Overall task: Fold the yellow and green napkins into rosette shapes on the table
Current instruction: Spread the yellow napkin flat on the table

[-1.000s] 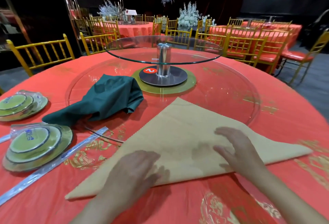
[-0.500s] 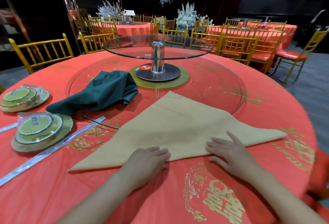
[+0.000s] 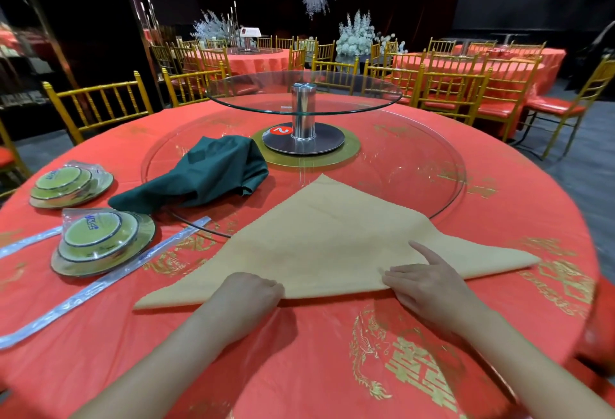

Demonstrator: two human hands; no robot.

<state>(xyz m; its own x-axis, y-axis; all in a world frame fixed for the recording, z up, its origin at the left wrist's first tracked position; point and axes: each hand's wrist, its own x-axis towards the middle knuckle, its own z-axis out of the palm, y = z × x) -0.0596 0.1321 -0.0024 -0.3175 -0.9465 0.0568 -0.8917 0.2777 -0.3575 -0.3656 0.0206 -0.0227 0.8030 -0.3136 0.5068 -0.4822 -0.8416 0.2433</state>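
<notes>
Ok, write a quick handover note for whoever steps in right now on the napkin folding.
Left hand: curled at the near long edge of the yellow napkin, fingers tucked at the hem; whether they pinch it cannot be told.
Right hand: flat on the same edge, index finger stretched out over the cloth.
Yellow napkin: folded into a triangle, apex on the glass turntable.
Green napkin: crumpled on the turntable's left side, untouched.
Done: triangle fold. Left: shape the yellow rosette, then the whole green one.

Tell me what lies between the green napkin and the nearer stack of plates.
Head view: almost nothing. The green napkin's tail nearly reaches the wrapped plates; only a sliver of red tablecloth shows between them.
</notes>
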